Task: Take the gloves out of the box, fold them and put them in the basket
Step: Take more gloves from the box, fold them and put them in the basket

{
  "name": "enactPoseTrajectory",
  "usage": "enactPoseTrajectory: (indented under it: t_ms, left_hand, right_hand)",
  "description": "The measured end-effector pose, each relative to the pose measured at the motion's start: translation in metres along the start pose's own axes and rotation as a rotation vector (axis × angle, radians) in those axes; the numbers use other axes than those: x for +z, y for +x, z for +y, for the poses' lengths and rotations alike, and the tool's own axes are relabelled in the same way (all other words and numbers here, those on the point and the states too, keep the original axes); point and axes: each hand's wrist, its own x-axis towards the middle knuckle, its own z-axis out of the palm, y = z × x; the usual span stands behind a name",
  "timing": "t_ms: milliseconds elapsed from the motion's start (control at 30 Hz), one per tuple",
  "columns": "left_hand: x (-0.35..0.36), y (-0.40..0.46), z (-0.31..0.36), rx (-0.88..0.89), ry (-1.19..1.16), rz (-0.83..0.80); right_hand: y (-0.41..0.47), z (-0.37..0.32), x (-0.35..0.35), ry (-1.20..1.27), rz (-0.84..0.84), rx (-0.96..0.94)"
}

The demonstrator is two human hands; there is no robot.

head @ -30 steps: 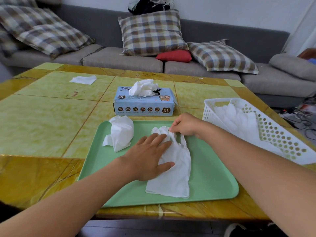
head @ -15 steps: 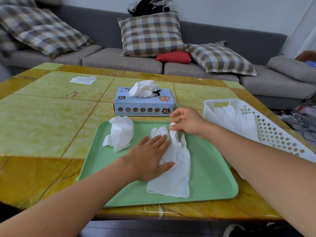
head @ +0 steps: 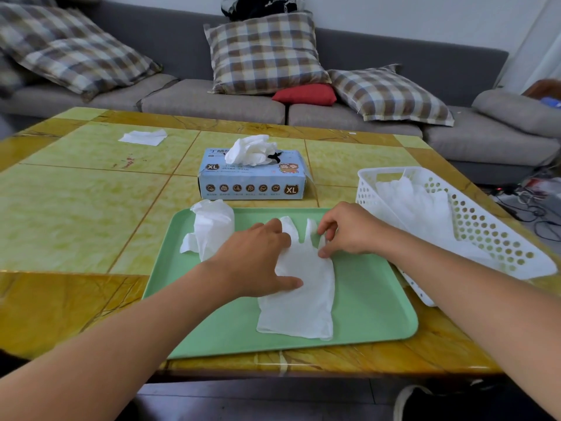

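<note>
Left hand (head: 258, 262): fingers flat and a bit apart, pressing the white glove (head: 300, 287) down.
Right hand (head: 346, 229): fingers curled, pinching the glove's finger tips.
Change: the right hand has come lower and nearer the left hand.
Glove: lies flat on the green tray (head: 379, 299) on the bench (head: 76, 208), finger tips pointing to the box (head: 252, 180).

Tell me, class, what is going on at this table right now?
A person is flattening a white glove on a green tray. The left hand presses flat on it while the right hand pinches at its fingers. A crumpled glove waits on the tray's far left corner. More gloves poke out of the blue box behind, and the white basket to the right already holds several.
</note>
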Motion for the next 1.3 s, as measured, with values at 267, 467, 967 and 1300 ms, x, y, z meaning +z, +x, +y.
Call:
enactPoseTrajectory:
  t_ms: [267,467,967,1300]
  left_hand:
    - [-0.001,-0.006,0.016,-0.105,-0.045,0.037]
    - [-0.076,-0.005,-0.062,-0.243,-0.242,0.328]
    - [-0.091,-0.041,-0.101,-0.182,-1.150,0.067]
    - [-0.070,-0.034,-0.052,-0.156,-1.081,0.223]
  right_hand:
    - [-0.011,-0.015,-0.017,-0.238,-0.097,0.001]
    - [0.003,-0.094,-0.016,0.147,0.127,-0.260]
    - [0.018,-0.140,-0.006,1.623,-0.487,-0.093]
    - [-0.039,-0.084,-0.019,1.289,-0.435,-0.051]
